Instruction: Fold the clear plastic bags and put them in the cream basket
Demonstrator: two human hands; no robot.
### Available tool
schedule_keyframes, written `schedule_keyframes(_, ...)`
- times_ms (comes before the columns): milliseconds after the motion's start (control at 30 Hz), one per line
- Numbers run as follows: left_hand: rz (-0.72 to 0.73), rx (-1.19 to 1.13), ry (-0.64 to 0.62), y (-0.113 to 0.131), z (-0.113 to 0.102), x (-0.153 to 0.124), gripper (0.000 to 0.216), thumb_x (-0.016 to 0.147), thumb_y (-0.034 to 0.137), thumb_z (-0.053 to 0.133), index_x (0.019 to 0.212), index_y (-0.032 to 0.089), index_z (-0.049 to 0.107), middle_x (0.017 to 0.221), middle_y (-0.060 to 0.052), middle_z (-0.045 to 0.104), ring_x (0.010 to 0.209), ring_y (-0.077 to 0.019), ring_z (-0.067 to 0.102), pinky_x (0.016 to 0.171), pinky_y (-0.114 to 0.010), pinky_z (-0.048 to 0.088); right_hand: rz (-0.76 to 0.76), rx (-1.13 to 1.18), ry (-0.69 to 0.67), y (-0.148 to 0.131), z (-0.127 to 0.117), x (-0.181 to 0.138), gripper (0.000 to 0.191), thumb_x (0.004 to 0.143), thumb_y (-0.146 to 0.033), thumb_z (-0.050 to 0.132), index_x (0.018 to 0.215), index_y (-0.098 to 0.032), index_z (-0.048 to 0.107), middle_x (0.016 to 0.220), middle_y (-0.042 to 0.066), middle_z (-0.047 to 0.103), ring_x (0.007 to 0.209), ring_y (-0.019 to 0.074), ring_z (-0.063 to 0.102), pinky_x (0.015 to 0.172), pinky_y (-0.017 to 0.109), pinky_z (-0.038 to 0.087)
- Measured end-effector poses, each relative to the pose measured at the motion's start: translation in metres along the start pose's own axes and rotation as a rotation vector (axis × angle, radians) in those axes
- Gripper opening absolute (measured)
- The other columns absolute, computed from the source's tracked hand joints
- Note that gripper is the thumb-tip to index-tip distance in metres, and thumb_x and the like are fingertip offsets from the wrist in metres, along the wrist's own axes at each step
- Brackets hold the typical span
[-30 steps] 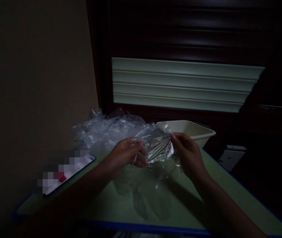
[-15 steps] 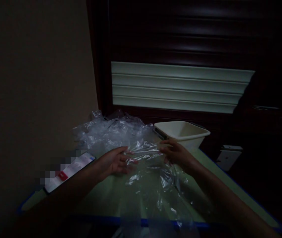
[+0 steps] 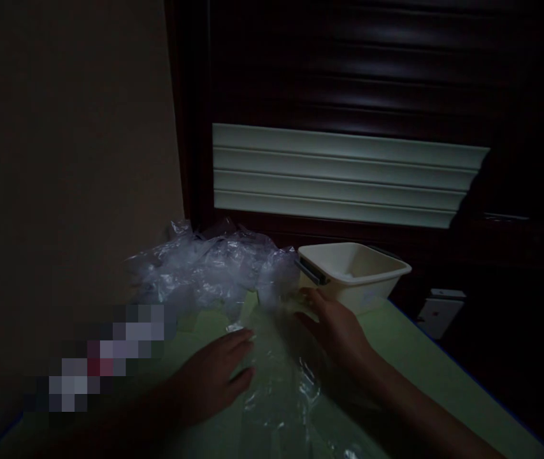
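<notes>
A clear plastic bag (image 3: pixel 281 382) lies spread flat on the green table (image 3: pixel 425 376) in dim light. My left hand (image 3: pixel 214 376) rests palm down on the bag's left edge with its fingers stretched out. On the bag's far right part lies my right hand (image 3: pixel 336 325), also flat, its fingertips near the cream tub (image 3: pixel 353 271). Neither hand grips anything.
A heap of crumpled clear plastic bags (image 3: pixel 205 268) lies at the back of the table against the wall. The cream tub stands at the table's far right corner. A blurred-out phone (image 3: pixel 100 357) lies at the left. The table's right edge drops to a dark floor.
The bag, held up and stretched between both hands a second ago, has come down onto the table. Both hands have let go and now lie flat on it.
</notes>
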State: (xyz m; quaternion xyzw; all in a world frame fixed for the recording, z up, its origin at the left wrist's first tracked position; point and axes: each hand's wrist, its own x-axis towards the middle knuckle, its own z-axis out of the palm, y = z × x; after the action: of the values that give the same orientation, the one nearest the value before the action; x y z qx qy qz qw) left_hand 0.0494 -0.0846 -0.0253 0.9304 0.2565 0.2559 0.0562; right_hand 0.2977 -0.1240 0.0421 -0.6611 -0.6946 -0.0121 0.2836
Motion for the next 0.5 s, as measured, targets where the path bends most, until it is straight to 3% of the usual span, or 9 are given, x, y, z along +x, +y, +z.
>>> schedule_keyframes(200, 0.037, 0.131, 0.024, 0.003, 0.000, 0.003, 0.038, 0.092, 0.021, 0.053, 0.130, 0.016, 0.054, 0.143, -0.012, 0.049, 0.127, -0.0262, 0.052, 0.105, -0.040, 0.046, -0.035, -0.338, 0.114, -0.020, -0.024, 0.011, 0.025, 0.090, -0.018, 0.060, 0.116, -0.014, 0.061, 0.109, 0.015, 0.067, 0.100, 0.0330, 0.063, 0.081, 0.042, 0.048)
schedule_keyframes(333, 0.046, 0.169, 0.051, 0.005, -0.001, 0.004, 0.031, 0.090, 0.024, 0.055, 0.119, 0.014, 0.060, 0.132, -0.013, 0.059, 0.119, -0.0270, 0.058, 0.101, -0.041, 0.049, -0.018, -0.490, 0.167, -0.013, -0.030, 0.023, 0.015, 0.092, -0.011, 0.054, 0.101, -0.012, 0.065, 0.095, 0.016, 0.067, 0.090, 0.0339, 0.063, 0.065, 0.038, 0.047)
schedule_keyframes(500, 0.025, 0.177, 0.122, 0.011, -0.007, 0.009, 0.025, 0.091, 0.017, 0.046, 0.110, 0.012, 0.062, 0.123, -0.016, 0.062, 0.114, -0.0294, 0.060, 0.097, -0.047, 0.051, -0.092, -0.510, 0.171, -0.005, -0.025, 0.019, 0.016, 0.089, -0.005, 0.053, 0.096, -0.014, 0.065, 0.099, 0.015, 0.065, 0.076, 0.0284, 0.063, 0.050, 0.031, 0.038)
